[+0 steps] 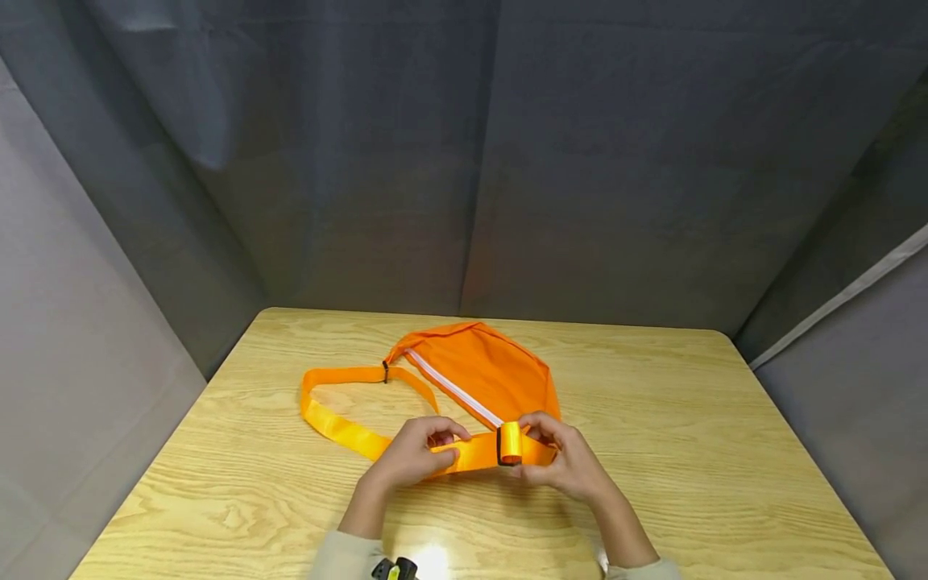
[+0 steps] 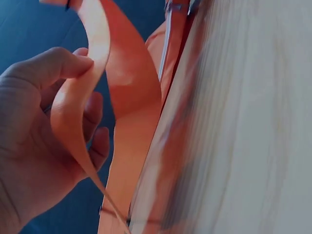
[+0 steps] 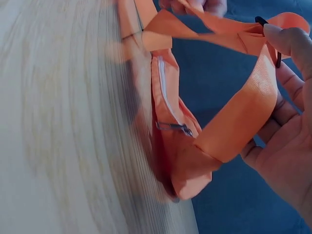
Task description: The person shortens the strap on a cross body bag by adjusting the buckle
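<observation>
An orange waist bag lies on the table with its white zip running diagonally across the front. Its orange strap loops out to the left and comes back along the near side. My left hand pinches the strap between thumb and fingers, left of a black slider buckle. In the left wrist view the strap curves through that hand. The right hand holds the strap at the slider, where a short loop of webbing stands up. A metal zip pull shows in the right wrist view.
The bag rests on a light wood-grain table. Dark grey curtains hang behind the far edge, with paler cloth panels at the sides. Another black strap fitting sits near the bag's left corner.
</observation>
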A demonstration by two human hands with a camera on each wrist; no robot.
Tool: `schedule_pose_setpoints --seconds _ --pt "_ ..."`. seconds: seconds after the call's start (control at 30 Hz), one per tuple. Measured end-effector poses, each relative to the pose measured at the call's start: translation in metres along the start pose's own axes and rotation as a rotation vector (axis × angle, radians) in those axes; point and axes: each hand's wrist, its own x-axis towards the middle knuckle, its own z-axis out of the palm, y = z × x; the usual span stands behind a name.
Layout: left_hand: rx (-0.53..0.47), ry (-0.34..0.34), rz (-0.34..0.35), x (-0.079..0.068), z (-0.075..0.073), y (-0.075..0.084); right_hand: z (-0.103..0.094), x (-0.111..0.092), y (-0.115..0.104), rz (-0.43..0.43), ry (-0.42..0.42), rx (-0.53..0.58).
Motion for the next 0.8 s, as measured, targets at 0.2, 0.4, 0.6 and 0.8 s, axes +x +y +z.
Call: schedule_pose_setpoints --seconds 0.2,0.4,0.6,0.8 --pt "-0.028 0.018 -0.054 -0.016 -0.020 0.007 -0.004 -0.003 0.007 0.031 -0.003 -0.003" --pt "-0.028 0.013 -0.061 -0.008 -0.014 0.001 0.001 0.000 0.006 0.019 -0.017 0.043" --pt "-0.004 -0.018 0.007 0.005 0.006 0.000 0.005 0.002 0.003 0.040 -0.030 0.058" --pt "0.036 0.013 0.042 0.010 0.011 0.004 0.005 0.003 0.000 0.039 -0.016 0.039"
